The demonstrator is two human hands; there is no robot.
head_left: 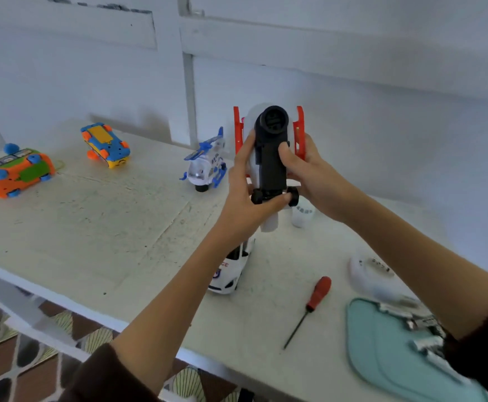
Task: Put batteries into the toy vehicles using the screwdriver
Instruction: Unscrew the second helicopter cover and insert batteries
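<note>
Two hands: both hold one toy (pixel 270 158) upright above the surface (pixel 92 227), its black underside facing the camera.
Left hand (pixel 244 187): fingers curled round the toy's left side and lower end, thumb by the black wheels.
Right hand (pixel 309 169): wrapped round the right side, thumb pressed on the black underside panel.
Held toy: white body, red side rails, black base with a round recess at the top end; whether a battery cover is on or off cannot be told.
Screwdriver (pixel 312 307): red handle, dark shaft, lying on the surface near the front edge, right of centre, untouched by either hand.
Batteries (pixel 419 329): silvery cylinders on a teal tray (pixel 381 343) at the lower right; count unclear owing to blur.
Police car (pixel 231 271): white, on the surface below the left forearm, partly hidden.
Helicopter (pixel 208 161): blue and white, upright, just left of the held toy.
Blue car (pixel 106 145): overturned at the far left centre, yellow panel in place on its underside.
Orange car (pixel 16 172): overturned at the far left, green panel in place.
White parts (pixel 367 274): one near the tray and one beneath the right hand; identity unclear.
Progress: judged early to middle. The held toy is under inspection, with no tool engaged.
Remaining: likely pick up the screwdriver, open the compartment, fit batteries, close, then repeat for the other toys. Which toys already carry batteries cannot be told.
</note>
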